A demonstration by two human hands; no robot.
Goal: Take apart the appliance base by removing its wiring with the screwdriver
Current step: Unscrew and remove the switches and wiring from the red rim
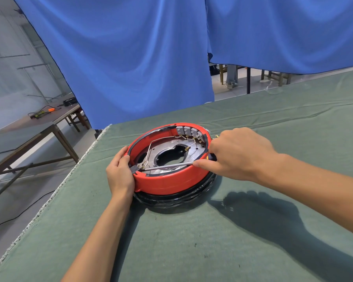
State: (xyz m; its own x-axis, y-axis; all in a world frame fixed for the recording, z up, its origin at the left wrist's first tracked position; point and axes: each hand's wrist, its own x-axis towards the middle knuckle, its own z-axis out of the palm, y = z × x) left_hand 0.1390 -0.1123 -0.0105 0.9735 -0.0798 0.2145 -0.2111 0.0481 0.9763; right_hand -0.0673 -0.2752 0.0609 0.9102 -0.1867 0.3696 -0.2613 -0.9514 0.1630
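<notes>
Appliance base, red ring on black bottom, sits mid-frame on green-covered counter. Your left hand grips its left rim. Your right hand pinches screwdriver; shaft lies across base, tip at white wiring near left rim.

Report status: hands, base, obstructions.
Left hand steadies red base. Right hand grips screwdriver, tip at left-side terminal. Nothing blocking.
</notes>
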